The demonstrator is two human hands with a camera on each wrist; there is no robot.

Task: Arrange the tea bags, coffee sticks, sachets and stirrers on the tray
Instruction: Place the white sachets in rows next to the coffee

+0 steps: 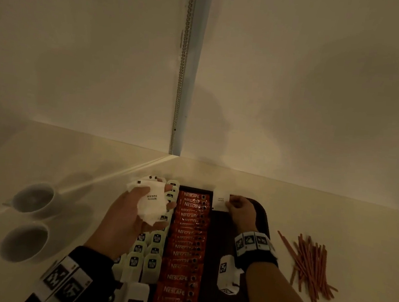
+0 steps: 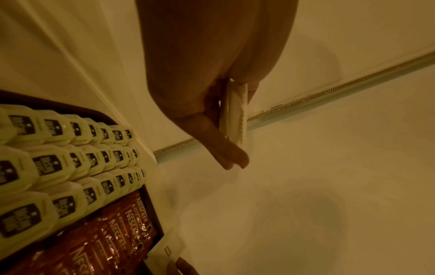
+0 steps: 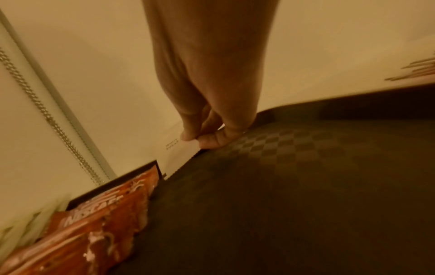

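Note:
A dark tray point(image 1: 263, 221) lies on the white counter. Pale green tea bags point(image 1: 152, 264) fill its left side in rows, and red Nescafe coffee sticks point(image 1: 187, 248) overlap in a column beside them. My left hand point(image 1: 135, 208) hovers over the tea bags and grips a stack of white sugar sachets point(image 1: 152, 201), seen edge-on point(image 2: 235, 115) in the left wrist view. My right hand point(image 1: 239, 208) pinches a single white sugar sachet point(image 1: 220, 199) at the tray's far edge, right of the coffee sticks point(image 3: 101, 219); its corner point(image 3: 174, 154) touches the tray floor point(image 3: 294, 186).
A loose pile of reddish stirrers point(image 1: 309, 265) lies on the counter right of the tray. Two white cups point(image 1: 33, 197) point(image 1: 24, 240) stand at the left. Walls meet in a corner behind the tray, with a metal chain point(image 1: 184, 63) hanging there.

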